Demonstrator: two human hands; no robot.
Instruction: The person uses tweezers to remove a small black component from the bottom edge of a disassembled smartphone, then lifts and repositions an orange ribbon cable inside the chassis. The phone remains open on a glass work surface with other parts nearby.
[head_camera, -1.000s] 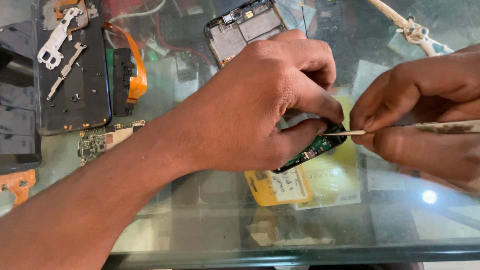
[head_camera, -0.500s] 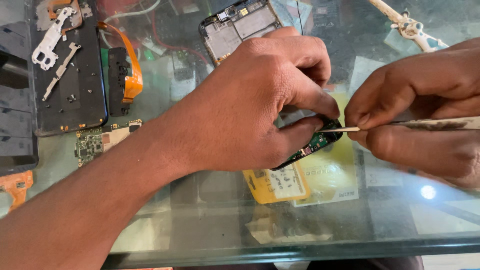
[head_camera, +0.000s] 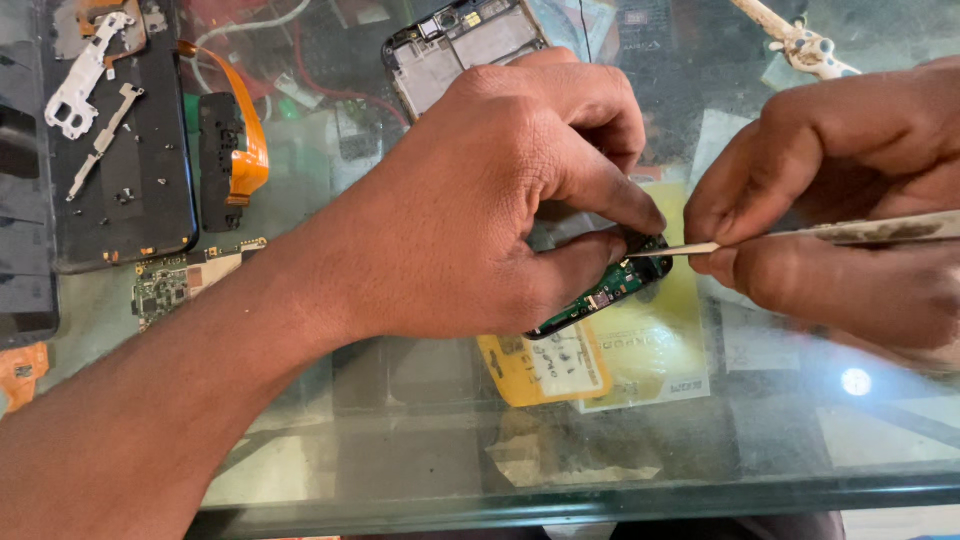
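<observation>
My left hand (head_camera: 500, 200) pinches a small green circuit board (head_camera: 605, 288) between thumb and forefinger, just above the glass tabletop (head_camera: 420, 440). My right hand (head_camera: 840, 200) grips a thin flat pale tool (head_camera: 860, 232); its tip touches the upper end of the board beside my left thumb. An opened phone frame (head_camera: 455, 45) lies behind my left hand, partly hidden by the knuckles.
At the left lie a black phone back panel (head_camera: 120, 180) with white metal brackets (head_camera: 85, 75), an orange flex cable (head_camera: 245, 135), and a second small circuit board (head_camera: 165, 285). A yellow card (head_camera: 545, 365) shows beneath the glass. A white tool (head_camera: 800, 40) rests far right.
Both hands and the green board hold almost the same pose; the view has shifted slightly, and the tool tip stays against the board.
</observation>
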